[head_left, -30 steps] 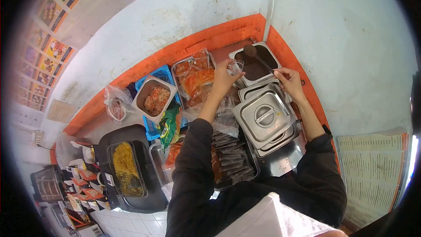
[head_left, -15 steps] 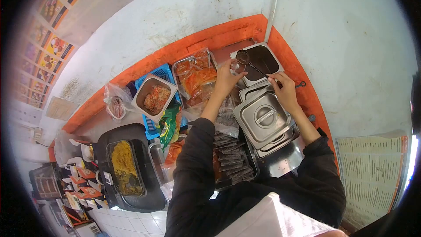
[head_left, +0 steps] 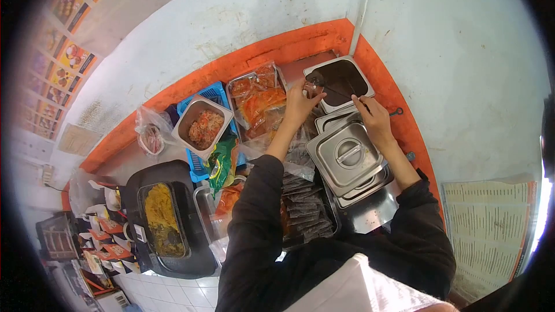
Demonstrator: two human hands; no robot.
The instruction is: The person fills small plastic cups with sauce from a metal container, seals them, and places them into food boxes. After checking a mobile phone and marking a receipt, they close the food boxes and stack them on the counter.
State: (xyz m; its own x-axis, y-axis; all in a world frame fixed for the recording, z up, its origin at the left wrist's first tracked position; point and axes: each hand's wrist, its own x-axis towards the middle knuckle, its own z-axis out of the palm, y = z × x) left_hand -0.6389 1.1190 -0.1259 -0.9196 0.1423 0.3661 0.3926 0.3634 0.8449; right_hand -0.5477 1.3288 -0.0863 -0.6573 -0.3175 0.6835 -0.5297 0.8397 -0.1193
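My right hand [head_left: 376, 120] is closed around the handle of a ladle [head_left: 340, 92]. The ladle's dark bowl reaches left, tilted at the top of a small clear cup [head_left: 313, 89]. My left hand [head_left: 299, 105] pinches that cup, partly hiding it. Just behind them stands a deep steel pan [head_left: 363, 76] of dark brown liquid. Below my right hand lies a steel lid [head_left: 348, 157] with a bar handle, stacked on other steel pans.
Left of my arms are a tray of bagged orange food [head_left: 260, 101], a steel tub of shredded food [head_left: 184, 132], a blue basket [head_left: 199, 167] and a black container of yellow food [head_left: 165, 216]. Dark packets [head_left: 303, 208] lie below my forearms. Orange-edged walls bound the counter.
The ladle's bowl has tipped and come slightly left and down, onto the clear cup. My right hand has turned a little; my left hand stays nearly in place.
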